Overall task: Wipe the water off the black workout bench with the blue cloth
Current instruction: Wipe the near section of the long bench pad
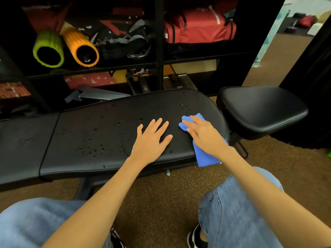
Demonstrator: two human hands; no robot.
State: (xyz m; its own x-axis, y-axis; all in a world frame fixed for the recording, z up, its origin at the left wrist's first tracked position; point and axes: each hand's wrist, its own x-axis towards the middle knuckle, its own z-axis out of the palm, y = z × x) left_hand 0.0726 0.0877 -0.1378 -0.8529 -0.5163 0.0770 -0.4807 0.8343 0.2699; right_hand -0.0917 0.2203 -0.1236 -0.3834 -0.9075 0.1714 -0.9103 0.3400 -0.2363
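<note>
The black workout bench point(100, 140) stretches across the view, its padded middle section dotted with water drops point(91, 149) on the left and far side. My left hand point(152, 138) lies flat on the pad, fingers spread, holding nothing. Just to its right, my right hand point(204, 135) presses the blue cloth point(206, 158) down on the pad's right end. The cloth sticks out beyond my fingertips and hangs over the near edge of the pad.
A separate black seat pad point(261, 110) stands to the right. Behind the bench are dark shelves with a green foam roller point(48, 49), an orange foam roller point(82, 49) and a red bag point(198, 27). My knees in jeans point(238, 208) are over brown carpet.
</note>
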